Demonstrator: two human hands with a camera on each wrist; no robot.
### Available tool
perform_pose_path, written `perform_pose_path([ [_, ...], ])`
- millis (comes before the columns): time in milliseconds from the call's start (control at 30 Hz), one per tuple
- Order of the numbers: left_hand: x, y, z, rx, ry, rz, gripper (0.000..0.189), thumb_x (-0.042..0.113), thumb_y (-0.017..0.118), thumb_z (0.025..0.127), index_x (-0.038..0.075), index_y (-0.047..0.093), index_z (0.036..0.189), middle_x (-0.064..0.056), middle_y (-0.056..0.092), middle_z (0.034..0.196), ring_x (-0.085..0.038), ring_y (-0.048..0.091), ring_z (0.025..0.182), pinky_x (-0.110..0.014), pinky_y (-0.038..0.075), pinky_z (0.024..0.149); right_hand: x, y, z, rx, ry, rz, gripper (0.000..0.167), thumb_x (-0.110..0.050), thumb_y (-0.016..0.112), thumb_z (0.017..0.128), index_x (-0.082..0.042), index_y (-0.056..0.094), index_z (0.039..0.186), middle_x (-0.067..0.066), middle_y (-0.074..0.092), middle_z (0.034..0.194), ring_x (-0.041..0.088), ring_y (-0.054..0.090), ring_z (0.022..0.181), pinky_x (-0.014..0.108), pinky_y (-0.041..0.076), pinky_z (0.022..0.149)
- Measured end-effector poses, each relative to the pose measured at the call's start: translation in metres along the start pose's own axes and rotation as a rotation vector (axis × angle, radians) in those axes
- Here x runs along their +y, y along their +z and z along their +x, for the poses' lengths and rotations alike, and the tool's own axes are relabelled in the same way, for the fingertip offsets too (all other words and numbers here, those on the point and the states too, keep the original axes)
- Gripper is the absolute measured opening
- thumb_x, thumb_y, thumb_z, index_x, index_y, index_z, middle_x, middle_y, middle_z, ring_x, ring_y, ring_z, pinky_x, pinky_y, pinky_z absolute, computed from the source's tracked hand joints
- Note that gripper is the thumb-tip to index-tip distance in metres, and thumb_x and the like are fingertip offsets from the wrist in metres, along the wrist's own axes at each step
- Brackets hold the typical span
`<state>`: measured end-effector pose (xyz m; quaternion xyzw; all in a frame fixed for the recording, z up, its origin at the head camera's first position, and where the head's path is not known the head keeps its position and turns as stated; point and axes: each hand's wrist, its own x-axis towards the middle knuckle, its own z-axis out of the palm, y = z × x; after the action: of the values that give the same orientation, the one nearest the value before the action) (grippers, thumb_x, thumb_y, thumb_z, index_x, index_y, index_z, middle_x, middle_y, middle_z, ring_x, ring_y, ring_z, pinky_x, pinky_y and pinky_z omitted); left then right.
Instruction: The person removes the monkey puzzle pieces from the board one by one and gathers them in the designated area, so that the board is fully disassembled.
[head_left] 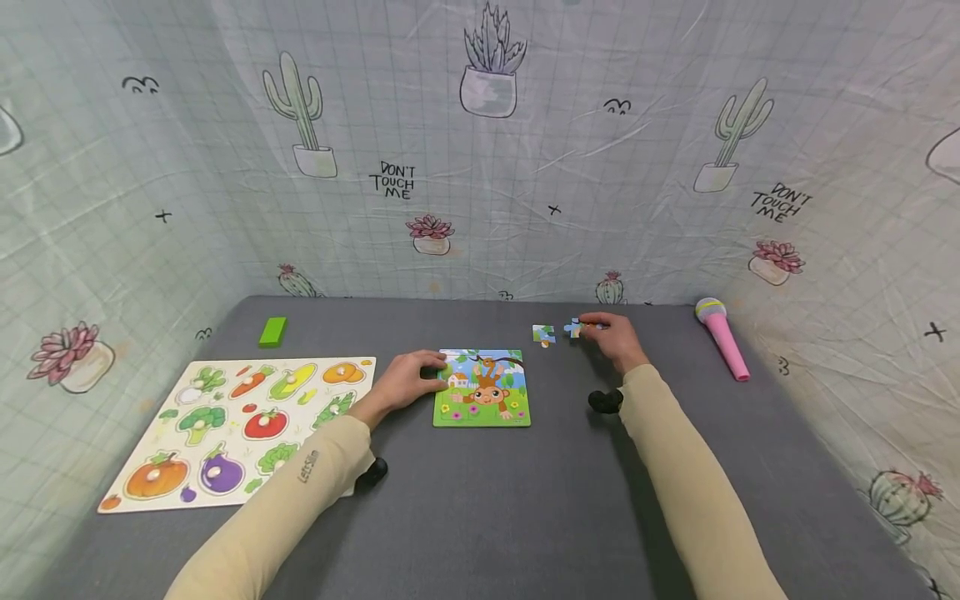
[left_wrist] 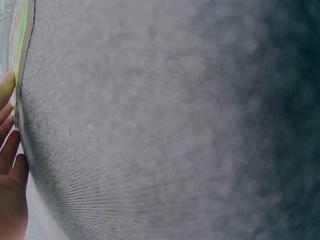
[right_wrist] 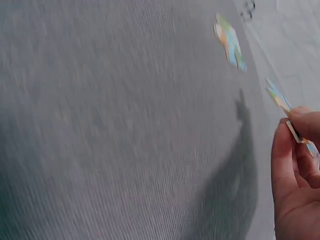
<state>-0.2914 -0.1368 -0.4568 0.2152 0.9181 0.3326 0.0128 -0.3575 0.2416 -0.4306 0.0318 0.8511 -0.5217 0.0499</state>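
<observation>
A square jigsaw puzzle [head_left: 487, 408] with a monkey picture lies on the grey table. My left hand [head_left: 401, 379] rests at its left side, thumb and fingertips touching the border. In the left wrist view, that hand [left_wrist: 11, 195] shows at the left margin against the puzzle's edge [left_wrist: 22, 45]. To the puzzle's upper right, my right hand [head_left: 615, 340] pinches a jigsaw piece [head_left: 573, 327] between thumb and fingers. The right wrist view shows the pinched piece [right_wrist: 277, 96] above the tabletop, partly hidden by the thumb. Another jigsaw piece [head_left: 543, 334] lies just left of that hand.
A white vegetable peg board [head_left: 172, 429] lies at the left, partly under my left forearm. Behind it is a green block [head_left: 273, 332]. A pink toy microphone [head_left: 726, 342] lies at the far right. Printed cloth [head_left: 480, 175] hangs around the table's back and sides.
</observation>
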Motion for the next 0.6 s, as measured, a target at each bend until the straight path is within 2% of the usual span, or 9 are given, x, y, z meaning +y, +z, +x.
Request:
perform_pose_path([
  [133,0.0,0.0,-0.001,-0.005,-0.005,-0.004,0.039,0.02,0.074,0.088,0.001,0.068,0.122,-0.013,0.057,0.137,-0.034,0.047,0.131,-0.05,0.036,0.11,0.008,-0.005,0.002,-0.001,0.024,-0.003,0.036,-0.006,0.055,0.1,-0.002,0.057,0.135,0.02,0.049,0.142,0.036,0.053,0.124,0.045,0.044,0.103],
  [400,-0.001,-0.001,0.001,-0.013,-0.009,0.015,0.039,0.02,0.074,0.088,0.001,0.068,0.122,-0.012,0.058,0.137,-0.034,0.048,0.131,-0.049,0.037,0.11,0.012,0.002,0.005,0.018,0.047,-0.009,0.034,-0.007,0.057,0.098,-0.001,0.06,0.132,0.021,0.052,0.138,0.036,0.055,0.121,0.043,0.049,0.099],
  [600,0.001,-0.001,0.001,-0.017,-0.011,0.015,0.04,0.02,0.074,0.088,0.001,0.068,0.122,-0.012,0.058,0.136,-0.034,0.048,0.131,-0.049,0.037,0.11,0.013,0.009,0.008,0.07,0.018,-0.155,0.029,-0.012,0.061,0.097,-0.002,0.066,0.124,0.02,0.056,0.133,0.036,0.051,0.119,0.047,0.048,0.092],
])
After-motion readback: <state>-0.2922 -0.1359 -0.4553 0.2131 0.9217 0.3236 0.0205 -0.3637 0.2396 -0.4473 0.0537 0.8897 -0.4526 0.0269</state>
